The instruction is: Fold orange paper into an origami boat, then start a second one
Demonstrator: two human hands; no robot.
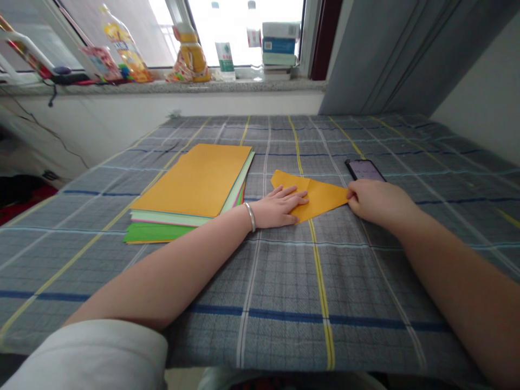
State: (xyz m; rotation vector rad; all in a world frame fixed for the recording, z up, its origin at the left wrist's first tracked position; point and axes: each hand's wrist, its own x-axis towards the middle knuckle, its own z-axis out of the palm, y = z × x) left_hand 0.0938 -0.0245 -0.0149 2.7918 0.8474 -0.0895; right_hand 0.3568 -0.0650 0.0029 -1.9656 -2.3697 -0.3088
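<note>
On my head-camera feed, two bare forearms reach forward across a grey checked cloth (325, 303) with blue and yellow lines. Near the middle of the cloth, between the two hands, lies a folded orange paper (323, 197), its narrow point aimed right.

The left hand (278, 207) lies flat on the paper's left part. Its fingers (294, 197) are straight and slightly spread, pressing down rather than pinching. The right hand (376, 203) is curled, its fingers close together, with the fingertips (350, 197) against the paper's point. I cannot tell whether they pinch that point or only touch it, because the hand hides the contact.

To the left of the left hand sits a stack of coloured paper (195, 181), orange on top with green and pink edges showing. A metal bangle (251, 216) circles the left wrist just beside the stack. A phone (365, 169) lies just beyond the right hand.

I judge the paper most likely to slide or skew on the cloth if one hand presses harder than the other. A loose grip at the point could let the folded layers spring apart, and the left forearm could nudge the stack out of line.
</note>
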